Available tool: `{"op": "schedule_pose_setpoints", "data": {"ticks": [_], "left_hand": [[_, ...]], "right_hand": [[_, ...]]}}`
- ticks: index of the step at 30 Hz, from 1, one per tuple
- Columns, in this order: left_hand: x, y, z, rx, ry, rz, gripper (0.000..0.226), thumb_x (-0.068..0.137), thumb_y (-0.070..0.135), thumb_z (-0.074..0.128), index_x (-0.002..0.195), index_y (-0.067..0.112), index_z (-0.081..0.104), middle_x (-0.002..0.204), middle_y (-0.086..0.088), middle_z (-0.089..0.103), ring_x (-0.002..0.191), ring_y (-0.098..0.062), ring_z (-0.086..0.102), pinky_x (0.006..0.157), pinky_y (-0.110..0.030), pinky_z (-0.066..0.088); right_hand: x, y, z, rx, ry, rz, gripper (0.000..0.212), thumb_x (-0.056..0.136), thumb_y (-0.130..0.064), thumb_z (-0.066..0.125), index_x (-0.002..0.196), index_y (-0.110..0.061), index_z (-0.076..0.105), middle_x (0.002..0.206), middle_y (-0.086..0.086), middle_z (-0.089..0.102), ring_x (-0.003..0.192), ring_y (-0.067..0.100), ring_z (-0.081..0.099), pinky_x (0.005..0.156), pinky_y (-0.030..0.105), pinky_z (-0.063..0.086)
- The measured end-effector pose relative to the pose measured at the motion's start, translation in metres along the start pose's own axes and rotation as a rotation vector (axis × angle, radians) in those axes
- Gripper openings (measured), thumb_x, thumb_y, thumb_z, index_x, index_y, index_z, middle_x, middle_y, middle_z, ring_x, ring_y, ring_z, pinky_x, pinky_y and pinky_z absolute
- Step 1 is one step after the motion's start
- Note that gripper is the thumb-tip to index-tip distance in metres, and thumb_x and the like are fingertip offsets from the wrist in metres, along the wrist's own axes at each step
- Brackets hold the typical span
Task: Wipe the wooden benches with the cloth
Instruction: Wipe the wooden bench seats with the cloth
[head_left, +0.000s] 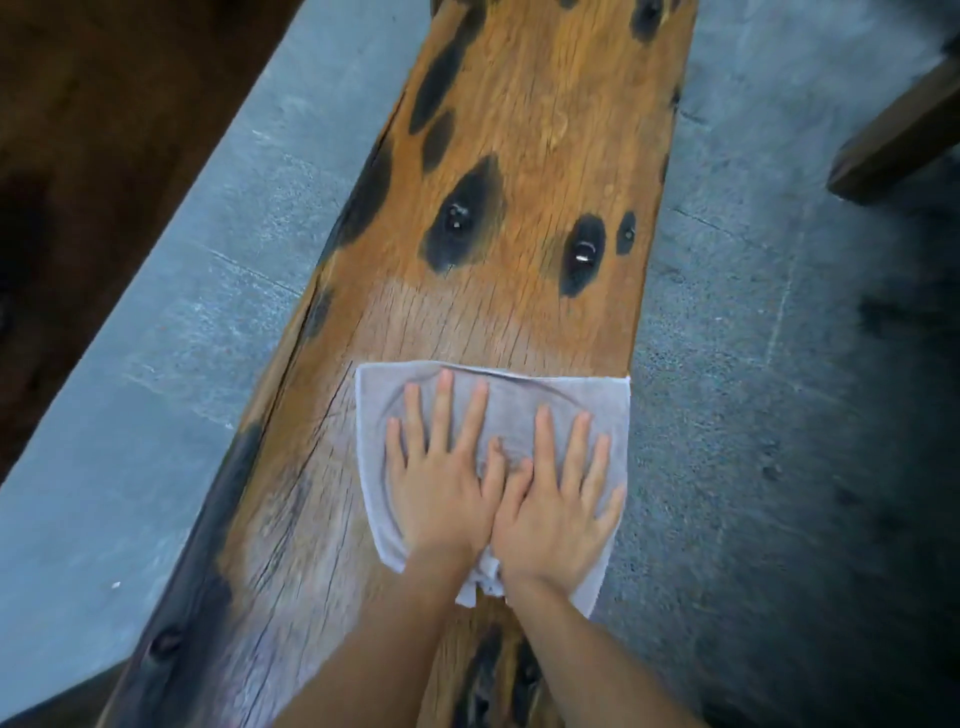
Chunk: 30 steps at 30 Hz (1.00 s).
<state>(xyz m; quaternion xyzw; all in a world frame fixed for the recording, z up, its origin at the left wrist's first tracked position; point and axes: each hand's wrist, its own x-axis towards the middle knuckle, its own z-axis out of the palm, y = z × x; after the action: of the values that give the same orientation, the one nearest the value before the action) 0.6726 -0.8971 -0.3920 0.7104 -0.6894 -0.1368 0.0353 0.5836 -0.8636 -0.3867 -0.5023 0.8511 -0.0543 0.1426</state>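
Note:
A long wooden bench (524, 130) with dark burnt patches and knots runs from the bottom of the view up to the top. A pale grey cloth (374, 415) lies spread flat across its right half. My left hand (441, 483) and my right hand (556, 504) press side by side on the cloth, fingers straight and splayed, thumbs touching. The cloth's right edge reaches the bench's right edge. A duller, lighter band of wood shows just beyond and to the left of the cloth.
Grey stone floor (753, 364) lies on both sides of the bench. A dark wooden surface (93, 156) fills the upper left corner. The foot of another wooden piece of furniture (893, 140) stands at the upper right.

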Motion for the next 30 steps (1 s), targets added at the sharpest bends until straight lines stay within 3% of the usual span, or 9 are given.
{"op": "schedule_pose_setpoints", "data": {"ticks": [7, 11, 20, 27, 30], "left_hand": [[0.003, -0.002, 0.008, 0.011, 0.050, -0.027, 0.065, 0.097, 0.058, 0.024, 0.158, 0.042, 0.011, 0.169, 0.005, 0.007, 0.156, -0.029, 0.001, 0.124, -0.048, 0.003], [0.045, 0.008, 0.005, -0.002, 0.065, -0.076, 0.072, 0.094, 0.065, 0.029, 0.158, 0.043, 0.009, 0.169, 0.005, 0.005, 0.156, -0.030, 0.000, 0.124, -0.050, 0.003], [0.244, 0.068, -0.008, -0.037, 0.067, -0.119, 0.073, 0.092, 0.068, 0.016, 0.159, 0.041, 0.002, 0.170, 0.005, -0.006, 0.155, -0.033, -0.011, 0.124, -0.054, -0.002], [0.429, 0.119, -0.029, -0.064, 0.066, -0.147, 0.073, 0.093, 0.067, 0.022, 0.159, 0.040, 0.008, 0.170, 0.003, -0.002, 0.155, -0.034, -0.010, 0.124, -0.054, -0.005], [0.473, 0.129, -0.031, -0.050, 0.079, -0.126, 0.073, 0.093, 0.068, 0.022, 0.159, 0.040, 0.008, 0.170, 0.003, 0.000, 0.155, -0.035, -0.010, 0.124, -0.054, -0.005]], "right_hand": [[0.006, 0.007, 0.007, -0.026, -0.013, -0.021, 0.063, 0.096, -0.049, 0.022, 0.155, -0.055, -0.003, 0.168, -0.011, -0.015, 0.156, 0.018, -0.012, 0.122, 0.056, 0.008], [0.054, 0.002, 0.000, -0.046, -0.029, -0.101, 0.060, 0.097, -0.053, 0.018, 0.152, -0.059, -0.005, 0.168, -0.011, -0.017, 0.156, 0.019, -0.015, 0.119, 0.061, 0.010], [0.272, -0.053, -0.019, -0.052, -0.028, -0.193, 0.054, 0.101, -0.056, 0.017, 0.153, -0.059, 0.003, 0.169, -0.013, -0.009, 0.156, 0.019, -0.014, 0.116, 0.070, -0.002], [0.454, -0.112, -0.044, -0.038, -0.023, -0.223, 0.055, 0.100, -0.051, 0.014, 0.154, -0.057, 0.005, 0.170, -0.010, -0.008, 0.156, 0.021, -0.014, 0.116, 0.069, -0.008], [0.494, -0.129, -0.048, -0.021, -0.024, -0.212, 0.055, 0.100, -0.049, 0.014, 0.154, -0.057, 0.006, 0.170, -0.010, -0.009, 0.156, 0.021, -0.015, 0.116, 0.069, -0.012]]}}
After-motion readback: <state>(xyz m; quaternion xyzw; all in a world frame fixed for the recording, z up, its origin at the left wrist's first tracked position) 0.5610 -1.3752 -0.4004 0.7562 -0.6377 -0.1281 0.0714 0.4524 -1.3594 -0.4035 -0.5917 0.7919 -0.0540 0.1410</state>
